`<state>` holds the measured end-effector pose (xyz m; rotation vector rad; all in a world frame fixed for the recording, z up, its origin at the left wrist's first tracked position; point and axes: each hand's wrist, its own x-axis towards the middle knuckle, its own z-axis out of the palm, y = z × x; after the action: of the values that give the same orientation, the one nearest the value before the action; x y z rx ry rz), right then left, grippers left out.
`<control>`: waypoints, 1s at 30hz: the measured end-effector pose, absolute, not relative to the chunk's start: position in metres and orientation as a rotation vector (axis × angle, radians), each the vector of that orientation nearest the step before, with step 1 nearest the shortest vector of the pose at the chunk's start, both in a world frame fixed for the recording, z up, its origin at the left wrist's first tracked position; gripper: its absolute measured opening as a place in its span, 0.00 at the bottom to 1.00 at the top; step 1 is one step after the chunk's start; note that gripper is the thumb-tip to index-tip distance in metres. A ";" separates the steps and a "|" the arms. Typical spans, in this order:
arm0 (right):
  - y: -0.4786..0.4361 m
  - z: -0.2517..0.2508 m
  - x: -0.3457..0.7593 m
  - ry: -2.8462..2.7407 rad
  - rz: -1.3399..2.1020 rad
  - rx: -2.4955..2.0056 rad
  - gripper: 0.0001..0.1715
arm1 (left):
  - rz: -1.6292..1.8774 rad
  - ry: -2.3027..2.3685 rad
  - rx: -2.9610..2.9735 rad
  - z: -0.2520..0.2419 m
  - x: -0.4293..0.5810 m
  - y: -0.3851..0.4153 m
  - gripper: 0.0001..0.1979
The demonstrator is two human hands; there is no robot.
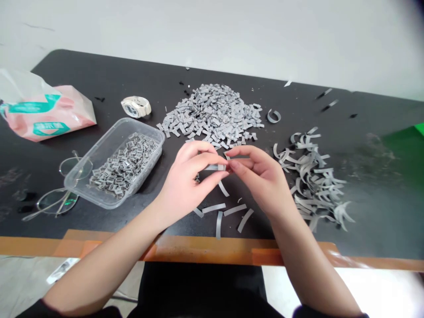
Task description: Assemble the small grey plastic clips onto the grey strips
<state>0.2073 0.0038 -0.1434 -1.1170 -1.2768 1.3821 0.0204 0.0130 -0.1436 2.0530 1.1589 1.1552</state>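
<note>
Left grip [187,181] and right grip [260,181] both pinch a short grey strip [215,167], long axis sideways, sitting closer to the left.

The left forearm [99,269] and right forearm [314,269] are bare and slim, tapering to a left hand [187,185] and a right hand [258,181] with long fingers and short fingernails. A left sleeve [33,308] and right sleeve [326,312] show black near the elbows, matching the plain black clothing [202,287] over the lap.
</note>
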 end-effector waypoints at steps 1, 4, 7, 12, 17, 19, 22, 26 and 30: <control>0.005 -0.144 0.208 -1.211 1.507 -1.047 0.08 | 1.168 1.087 1.942 -0.143 0.021 0.013 0.05; 0.009 -0.146 0.206 -1.064 1.839 -0.803 0.12 | 1.157 0.875 1.598 -0.145 0.022 0.013 0.07; 0.010 -0.146 0.202 -0.950 1.967 -0.659 0.12 | 1.127 0.755 1.365 -0.147 0.024 0.013 0.09; 0.010 -0.148 0.201 -0.975 1.907 -0.679 0.09 | 1.123 0.681 1.222 -0.147 0.025 0.015 0.07; 0.012 -0.148 0.206 -1.039 1.908 -0.736 0.08 | 1.155 0.813 1.190 -0.144 0.024 0.016 0.06; 0.012 -0.144 0.209 -1.044 1.888 -0.753 0.07 | 1.130 0.891 1.162 -0.143 0.023 0.015 0.04; 0.011 -0.139 0.213 -1.052 1.862 -0.738 0.06 | 1.114 0.915 1.134 -0.141 0.023 0.014 0.04; 0.010 -0.139 0.216 -1.118 1.832 -0.667 0.05 | 1.108 0.873 1.134 -0.140 0.022 0.014 0.05; 0.008 -0.141 0.216 -1.200 1.767 -0.649 0.09 | 1.100 0.896 1.111 -0.139 0.022 0.017 0.05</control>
<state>0.2156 0.0078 -0.1409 -0.6487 -1.1997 1.7673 0.0225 0.0168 -0.1391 1.1110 0.8959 1.1000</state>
